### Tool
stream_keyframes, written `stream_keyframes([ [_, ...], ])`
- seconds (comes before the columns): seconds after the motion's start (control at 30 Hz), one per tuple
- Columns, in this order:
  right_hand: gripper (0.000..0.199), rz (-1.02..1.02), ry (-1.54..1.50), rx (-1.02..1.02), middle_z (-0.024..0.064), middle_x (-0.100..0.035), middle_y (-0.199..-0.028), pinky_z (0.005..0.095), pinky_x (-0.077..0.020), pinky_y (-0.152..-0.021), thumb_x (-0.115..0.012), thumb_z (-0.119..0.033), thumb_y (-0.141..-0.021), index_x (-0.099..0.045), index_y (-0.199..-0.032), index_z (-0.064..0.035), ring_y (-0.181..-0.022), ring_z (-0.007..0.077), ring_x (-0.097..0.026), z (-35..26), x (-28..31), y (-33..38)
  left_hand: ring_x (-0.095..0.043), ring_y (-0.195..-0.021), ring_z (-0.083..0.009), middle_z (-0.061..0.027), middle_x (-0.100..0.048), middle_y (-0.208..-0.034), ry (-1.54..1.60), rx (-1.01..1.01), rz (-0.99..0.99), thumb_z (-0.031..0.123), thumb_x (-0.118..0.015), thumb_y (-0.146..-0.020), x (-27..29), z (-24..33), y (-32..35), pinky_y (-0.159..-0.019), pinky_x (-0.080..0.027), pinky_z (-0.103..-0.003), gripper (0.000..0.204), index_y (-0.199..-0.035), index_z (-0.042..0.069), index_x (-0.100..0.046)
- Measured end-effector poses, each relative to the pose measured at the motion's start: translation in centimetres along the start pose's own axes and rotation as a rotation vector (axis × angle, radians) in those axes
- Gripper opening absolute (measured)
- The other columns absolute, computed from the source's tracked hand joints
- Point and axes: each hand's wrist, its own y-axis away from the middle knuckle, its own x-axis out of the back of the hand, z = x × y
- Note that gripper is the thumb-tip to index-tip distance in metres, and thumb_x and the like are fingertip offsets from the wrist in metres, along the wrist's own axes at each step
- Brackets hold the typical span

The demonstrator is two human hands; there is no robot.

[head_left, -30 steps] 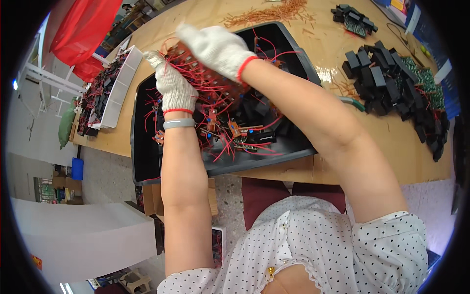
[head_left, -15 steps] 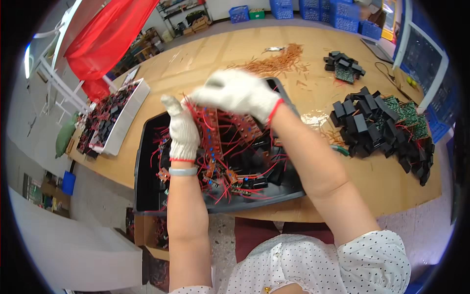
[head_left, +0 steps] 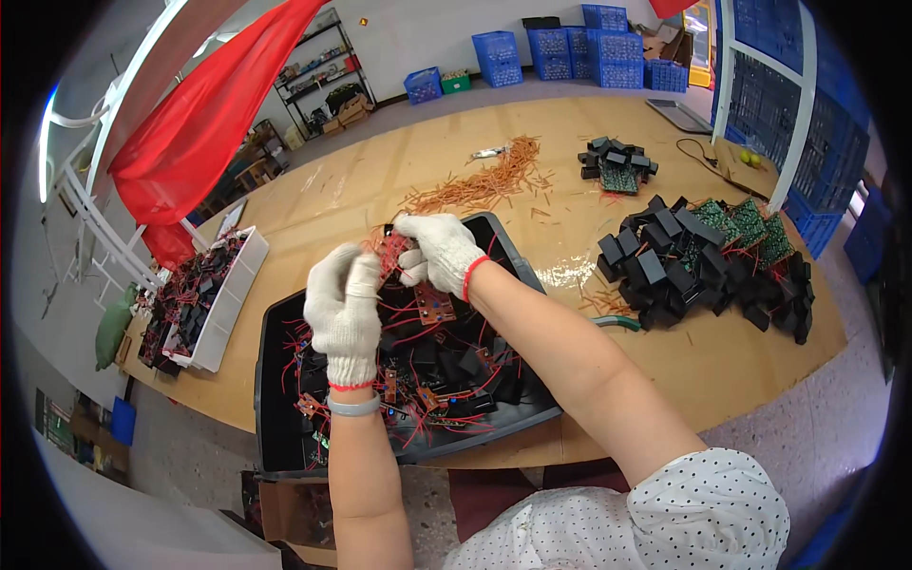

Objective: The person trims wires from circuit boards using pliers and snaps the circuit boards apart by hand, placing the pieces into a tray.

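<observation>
My left hand, in a white knitted glove, is closed at the edge of a clump of thin red wires above the black tray. From the other side my gloved right hand pinches the same clump; a small dark piece shows at its top. Whether a board hangs from these wires is hidden by the fingers. Beneath my hands, the tray holds a tangle of orange-brown circuit boards with blue parts, black box-shaped pieces and red wires.
Orange-brown strips lie scattered beyond the tray. Black blocks with green circuit boards are heaped at the right, a smaller heap behind. A white box of wired parts stands left. A green-handled tool lies beside my right forearm.
The long strip of boards between my hands is no longer held up. Both hands have come together around a clump of red wires, and my head view has tilted upward.
</observation>
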Motion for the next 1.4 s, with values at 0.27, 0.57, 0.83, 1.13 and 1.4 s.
stream_keyframes([
  [0.27,0.027,0.063,-0.316,0.100,0.0145,-0.058,-0.076,0.0392,-0.0553,-0.046,-0.060,-0.023,-0.086,-0.052,-0.098,-0.0005,-0.053,0.0251,-0.061,1.9,-3.0,1.5,-0.060,-0.094,-0.0282,-0.0188,-0.059,-0.107,0.474,1.056,0.319,0.054,-0.062,-0.084,3.2,-4.1,-2.1,-0.076,-0.053,-0.040,0.073,-0.128,-0.002,-0.044],
  [0.57,0.029,-0.279,-0.107,0.332,0.0101,-0.062,-0.083,0.0342,-0.0554,-0.058,-0.062,-0.025,-0.088,-0.055,-0.102,-0.0011,-0.063,0.0220,-0.065,4.3,-4.5,2.1,-0.059,-0.100,-0.0342,-0.0170,-0.060,-0.108,0.392,1.094,0.051,0.058,-0.055,-0.087,6.7,-5.3,-2.1,-0.075,-0.050,-0.052,0.065,-0.119,0.002,-0.051],
  [0.83,0.034,-0.583,0.617,0.431,0.0081,-0.064,-0.082,0.0264,-0.0496,-0.058,-0.066,-0.029,-0.085,-0.058,-0.103,-0.0003,-0.062,0.0129,-0.059,4.7,-5.1,4.2,-0.060,-0.068,-0.0257,-0.0091,-0.059,-0.078,1.091,0.833,0.622,0.060,-0.051,-0.089,7.8,-9.0,-3.1,-0.061,-0.052,-0.040,0.057,-0.103,0.005,-0.058],
  [1.13,0.037,-0.394,1.127,0.223,0.0104,-0.063,-0.066,0.0303,-0.0492,-0.056,-0.064,-0.041,-0.085,-0.066,-0.086,-0.0033,-0.062,0.0187,-0.063,0.2,-4.6,6.1,-0.053,-0.060,-0.0156,-0.0038,-0.055,-0.073,0.638,0.739,0.644,0.065,-0.057,-0.083,8.2,-7.1,-3.2,-0.052,-0.045,-0.034,0.059,-0.085,0.006,-0.060],
  [1.4,0.059,-0.520,1.593,0.619,0.0226,-0.063,-0.071,0.0421,-0.0519,-0.064,-0.044,-0.056,-0.091,-0.060,-0.075,-0.0008,-0.070,0.0353,-0.065,4.0,-4.3,6.3,-0.049,-0.053,-0.0132,-0.0021,-0.051,-0.064,0.486,0.579,0.415,0.068,-0.058,-0.081,6.7,-7.0,-2.8,-0.048,-0.040,-0.029,0.062,-0.084,0.006,-0.061],
])
